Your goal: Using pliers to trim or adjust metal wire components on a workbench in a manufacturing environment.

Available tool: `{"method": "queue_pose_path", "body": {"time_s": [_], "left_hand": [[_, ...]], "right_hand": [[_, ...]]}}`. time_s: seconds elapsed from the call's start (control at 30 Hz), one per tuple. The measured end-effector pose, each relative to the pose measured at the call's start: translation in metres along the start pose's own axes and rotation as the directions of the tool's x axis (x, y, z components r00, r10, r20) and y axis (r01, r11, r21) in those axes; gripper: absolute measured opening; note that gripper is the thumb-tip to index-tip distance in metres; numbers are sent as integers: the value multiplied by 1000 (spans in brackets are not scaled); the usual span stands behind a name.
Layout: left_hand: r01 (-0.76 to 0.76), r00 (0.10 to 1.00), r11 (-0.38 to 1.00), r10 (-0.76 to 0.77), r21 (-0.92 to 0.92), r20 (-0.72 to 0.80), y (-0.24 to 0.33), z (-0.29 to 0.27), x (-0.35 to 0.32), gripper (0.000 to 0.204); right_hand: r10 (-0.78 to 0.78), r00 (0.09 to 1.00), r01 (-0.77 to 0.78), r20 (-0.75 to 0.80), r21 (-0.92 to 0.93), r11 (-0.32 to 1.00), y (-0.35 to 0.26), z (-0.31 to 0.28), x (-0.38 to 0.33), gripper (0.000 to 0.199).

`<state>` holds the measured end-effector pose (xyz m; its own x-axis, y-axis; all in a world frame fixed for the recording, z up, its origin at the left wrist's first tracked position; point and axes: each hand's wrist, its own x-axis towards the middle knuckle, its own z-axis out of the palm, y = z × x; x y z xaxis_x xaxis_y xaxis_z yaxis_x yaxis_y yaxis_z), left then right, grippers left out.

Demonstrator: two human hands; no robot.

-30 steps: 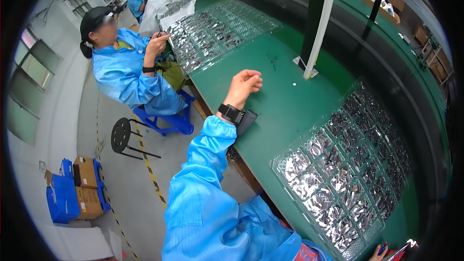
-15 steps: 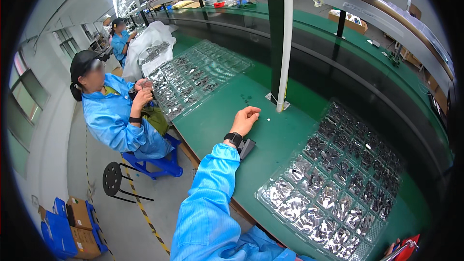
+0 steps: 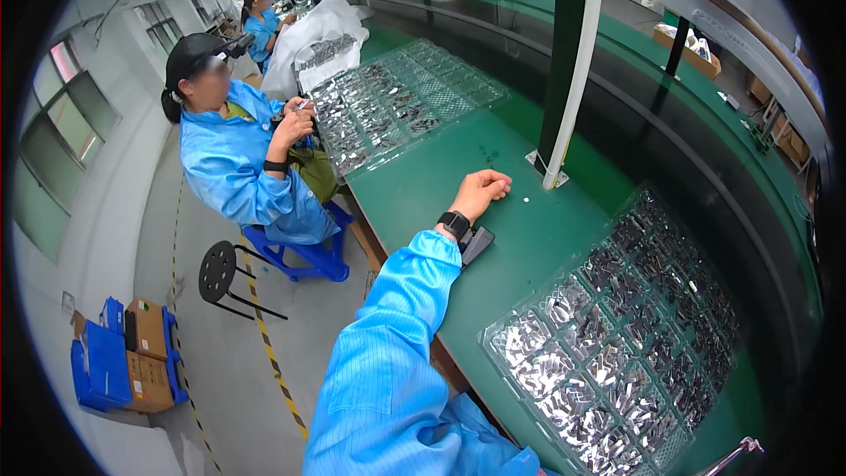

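My left hand (image 3: 483, 195) is over the green bench top, its fingers curled together. Whether anything sits inside them is hidden. A dark watch-like band (image 3: 456, 225) circles that wrist, and a dark grey block-like object (image 3: 478, 245) lies against it. Just right of my fingertips is a small white dot (image 3: 526, 200) on the bench. Nearer to me on the right lies a clear compartment tray (image 3: 493, 338) heaped with small shiny metal pieces (image 3: 577, 397). Part of a thin metal tool (image 3: 733, 458) shows at the lower right edge; my right hand is out of view.
A second clear tray (image 3: 401, 154) of metal pieces lies farther left. Beside it a co-worker (image 3: 242, 154) in blue sits handling something small. A white post (image 3: 577, 70) rises from the bench, with a dark conveyor (image 3: 687, 167) behind. A black stool (image 3: 218, 270) stands on the floor.
The view has swung left, so the bench and my left hand appear farther right. My left fingers stay curled. My right fingers and a red item at the lower right have left the picture.
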<state>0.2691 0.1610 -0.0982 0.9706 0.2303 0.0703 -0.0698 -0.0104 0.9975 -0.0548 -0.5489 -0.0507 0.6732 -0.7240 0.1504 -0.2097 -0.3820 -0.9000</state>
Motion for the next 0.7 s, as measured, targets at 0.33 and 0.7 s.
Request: {"method": "queue_pose_path", "body": {"time_s": [0.33, 0.7], "left_hand": [[17, 1000, 996, -18, 89, 8, 6, 0, -3, 17], [40, 999, 989, -41, 140, 3, 6, 3, -2, 19]], "right_hand": [[-4, 998, 9, -69, 76, 997, 5, 5, 5, 40], [-20, 997, 30, -73, 135, 990, -4, 8, 0, 38]]}}
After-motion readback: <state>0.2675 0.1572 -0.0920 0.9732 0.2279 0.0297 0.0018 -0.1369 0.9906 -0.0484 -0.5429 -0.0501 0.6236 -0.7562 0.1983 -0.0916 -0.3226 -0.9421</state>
